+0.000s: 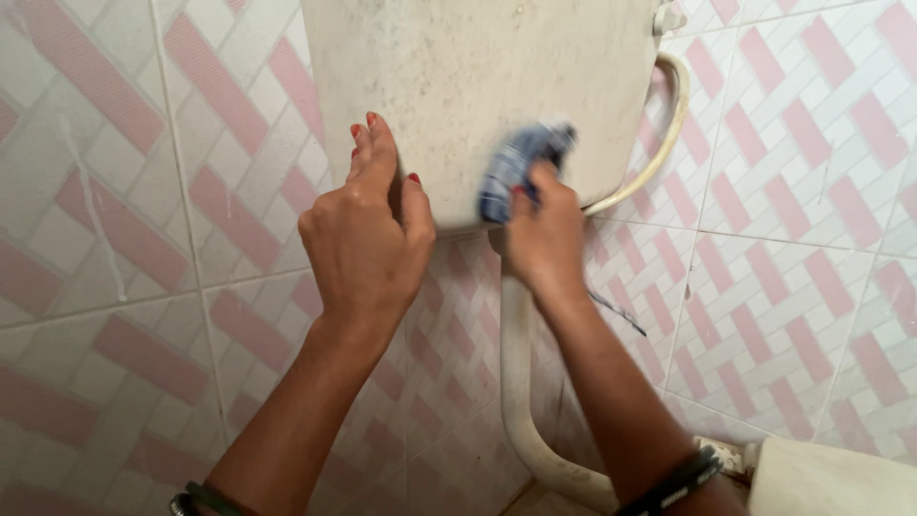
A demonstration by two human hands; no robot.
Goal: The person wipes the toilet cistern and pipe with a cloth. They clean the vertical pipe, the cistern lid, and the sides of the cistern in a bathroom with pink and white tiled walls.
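A stained cream toilet cistern hangs on the tiled wall at the top centre. My left hand rests against its lower left corner, fingers together along the side, thumb on the front face. My right hand grips a blue and white checked cloth and presses it against the cistern's lower front, near the bottom edge.
A white flush pipe runs down from under the cistern and bends right. A thin curved hose loops at the cistern's right side. Pink and white patterned tiles cover the wall. A cream toilet part shows at the bottom right.
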